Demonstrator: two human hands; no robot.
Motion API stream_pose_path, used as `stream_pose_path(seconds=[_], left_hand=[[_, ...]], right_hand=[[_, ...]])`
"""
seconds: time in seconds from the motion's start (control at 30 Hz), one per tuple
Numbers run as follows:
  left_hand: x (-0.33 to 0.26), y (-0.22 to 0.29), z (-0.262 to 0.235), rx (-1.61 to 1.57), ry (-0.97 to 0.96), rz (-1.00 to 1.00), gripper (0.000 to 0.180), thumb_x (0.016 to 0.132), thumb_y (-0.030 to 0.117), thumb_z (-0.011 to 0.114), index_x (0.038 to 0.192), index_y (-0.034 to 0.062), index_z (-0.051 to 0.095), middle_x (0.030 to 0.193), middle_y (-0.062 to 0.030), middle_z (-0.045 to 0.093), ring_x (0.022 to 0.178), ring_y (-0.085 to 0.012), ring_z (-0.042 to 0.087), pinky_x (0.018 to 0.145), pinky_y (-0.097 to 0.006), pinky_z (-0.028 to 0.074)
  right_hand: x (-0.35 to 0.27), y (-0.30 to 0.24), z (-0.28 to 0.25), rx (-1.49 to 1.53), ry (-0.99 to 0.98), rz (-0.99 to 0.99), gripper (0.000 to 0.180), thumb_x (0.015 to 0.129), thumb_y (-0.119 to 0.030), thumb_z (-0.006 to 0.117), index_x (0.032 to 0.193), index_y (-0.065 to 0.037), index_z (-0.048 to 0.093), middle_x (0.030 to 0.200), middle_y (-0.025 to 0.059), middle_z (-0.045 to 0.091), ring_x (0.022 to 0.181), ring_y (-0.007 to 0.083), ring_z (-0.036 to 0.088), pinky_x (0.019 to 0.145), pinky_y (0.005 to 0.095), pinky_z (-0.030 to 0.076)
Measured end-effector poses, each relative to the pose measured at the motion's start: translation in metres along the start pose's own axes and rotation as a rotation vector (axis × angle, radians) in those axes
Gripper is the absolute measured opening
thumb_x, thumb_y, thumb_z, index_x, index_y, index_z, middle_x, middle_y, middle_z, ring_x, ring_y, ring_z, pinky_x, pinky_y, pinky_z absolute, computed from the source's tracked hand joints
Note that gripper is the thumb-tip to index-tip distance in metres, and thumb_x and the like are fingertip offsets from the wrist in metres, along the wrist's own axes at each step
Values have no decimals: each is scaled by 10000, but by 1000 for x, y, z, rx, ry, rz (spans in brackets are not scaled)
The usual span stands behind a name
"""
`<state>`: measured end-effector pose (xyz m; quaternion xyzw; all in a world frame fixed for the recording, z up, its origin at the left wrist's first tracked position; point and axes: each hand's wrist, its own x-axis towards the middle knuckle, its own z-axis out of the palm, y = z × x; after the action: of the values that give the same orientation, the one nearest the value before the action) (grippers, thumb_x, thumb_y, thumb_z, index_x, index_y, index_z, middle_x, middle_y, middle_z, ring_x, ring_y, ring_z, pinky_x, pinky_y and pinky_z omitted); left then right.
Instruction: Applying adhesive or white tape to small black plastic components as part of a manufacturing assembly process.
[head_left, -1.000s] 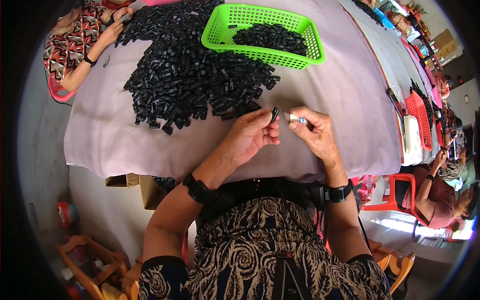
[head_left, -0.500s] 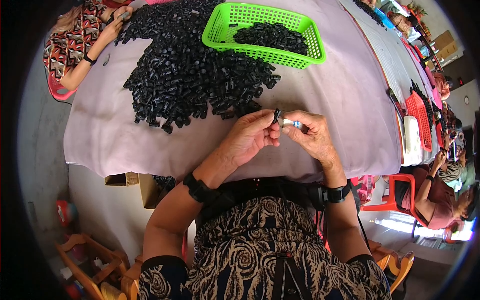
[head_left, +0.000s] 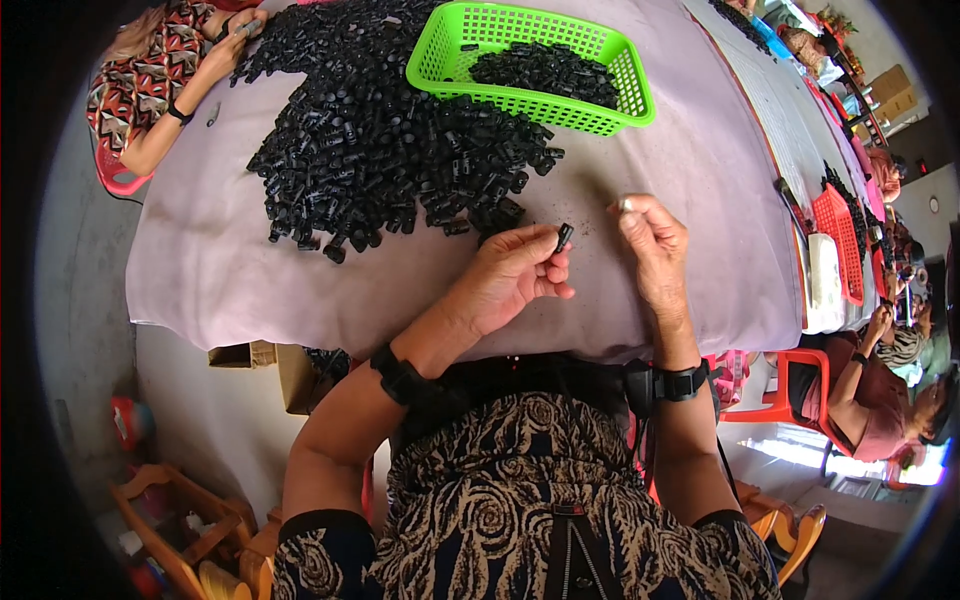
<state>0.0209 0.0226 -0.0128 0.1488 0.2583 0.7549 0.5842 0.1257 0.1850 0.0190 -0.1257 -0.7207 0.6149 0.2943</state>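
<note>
My left hand (head_left: 503, 282) pinches a small black plastic part (head_left: 564, 237) between thumb and fingers, above the cloth in front of me. To its right and apart from it, my right hand (head_left: 660, 258) is closed with the fingers curled in. A small whitish tool (head_left: 627, 206) shows at its fingertips; most of it is hidden in the hand. Just beyond my left hand lies a big heap of black plastic parts (head_left: 375, 160). More of the same black parts (head_left: 545, 75) fill some of a bright green plastic basket (head_left: 530, 105) behind the heap.
A pale pinkish cloth (head_left: 700, 150) covers the table. At the far left a co-worker's hand (head_left: 240, 32) works by the heap, near a small grey object (head_left: 213, 115). On the right stand a red basket (head_left: 838, 245), a red chair (head_left: 790, 395) and other people.
My right hand has drawn away from the black part, to the right and slightly up, turning as it went. My left hand still holds the part; the green basket sits nearly unmoved.
</note>
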Motion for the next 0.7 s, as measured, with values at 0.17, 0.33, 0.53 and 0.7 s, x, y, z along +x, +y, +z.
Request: stream_pose_path(seconds=[0.17,0.33,0.53,0.7], left_hand=[[1,-1,-2,41,66,48,167,908,197,529,960,56,600,794,1,579,686,-81,559,665,-307,519],[0,0,2,60,107,90,163,911,193,525,976,63,598,798,1,584,705,-87,562,658,-303,515],[2,2,-2,55,114,166,179,917,176,513,1021,51,588,824,-15,591,721,-100,568,647,-303,513],[1,0,-5,51,101,208,183,920,159,505,1043,45,578,851,-26,595,742,-110,578,641,-306,514]], right_hand=[[-2,-1,7,-107,-78,-10,146,872,-148,603,926,-12,588,785,-60,528,725,17,428,645,175,376],[-5,-2,16,-170,-185,-62,187,835,-173,653,930,-24,592,773,-65,532,655,22,405,546,184,355],[-3,0,12,-266,-271,-86,190,811,-148,669,939,-27,596,737,-12,557,611,41,438,538,203,385],[-4,-16,20,-379,-341,-45,155,790,-119,669,901,-21,625,769,55,626,611,100,533,563,247,443]])
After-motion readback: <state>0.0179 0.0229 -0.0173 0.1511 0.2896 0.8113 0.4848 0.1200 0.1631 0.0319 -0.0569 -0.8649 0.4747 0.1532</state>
